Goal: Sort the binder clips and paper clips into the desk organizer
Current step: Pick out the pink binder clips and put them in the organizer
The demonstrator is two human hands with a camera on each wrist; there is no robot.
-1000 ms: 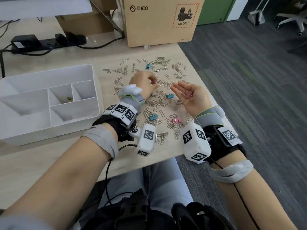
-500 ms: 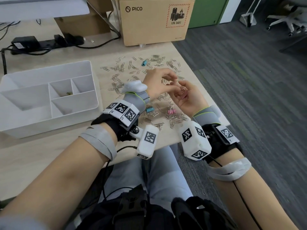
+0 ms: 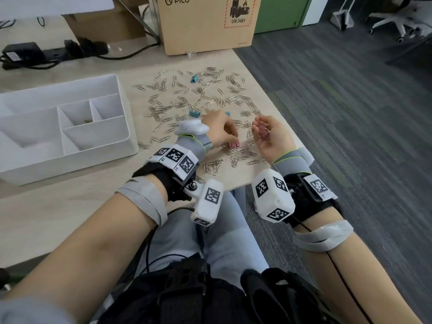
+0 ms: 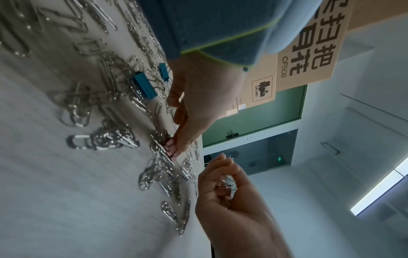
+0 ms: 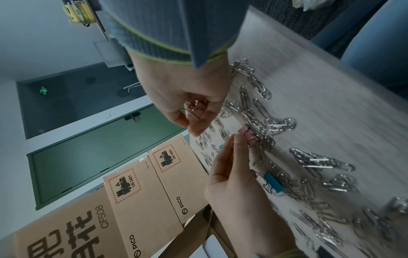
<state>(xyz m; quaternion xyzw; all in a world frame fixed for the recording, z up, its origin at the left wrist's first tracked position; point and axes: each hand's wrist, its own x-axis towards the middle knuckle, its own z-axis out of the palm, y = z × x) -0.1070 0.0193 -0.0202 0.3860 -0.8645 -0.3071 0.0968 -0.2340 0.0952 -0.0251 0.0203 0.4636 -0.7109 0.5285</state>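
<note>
Silver paper clips point(image 3: 198, 99) lie scattered over the wooden desk, with teal binder clips point(image 3: 194, 78) among them. My left hand point(image 3: 230, 137) reaches down and pinches a pink binder clip point(image 3: 233, 145) that lies on the desk near the front edge; the right wrist view shows its fingertips point(image 5: 237, 139) at this clip point(image 5: 248, 134). Just to the right, my right hand point(image 3: 264, 132) is turned palm up and cupped round pink binder clips point(image 5: 195, 105). The white desk organizer point(image 3: 58, 84) stands to the left, a small green item point(image 3: 88, 121) in one compartment.
A PICO cardboard box point(image 3: 205, 24) stands at the back of the desk, a black power strip point(image 3: 58, 51) with cables at the back left. The desk's right edge point(image 3: 275, 106) runs close beside my right hand, with grey carpet beyond.
Half a second ago my left fingers met my right hand's palm. The left hand has since dropped toward me onto the pink binder clip on the desk. The right hand stays cupped.
</note>
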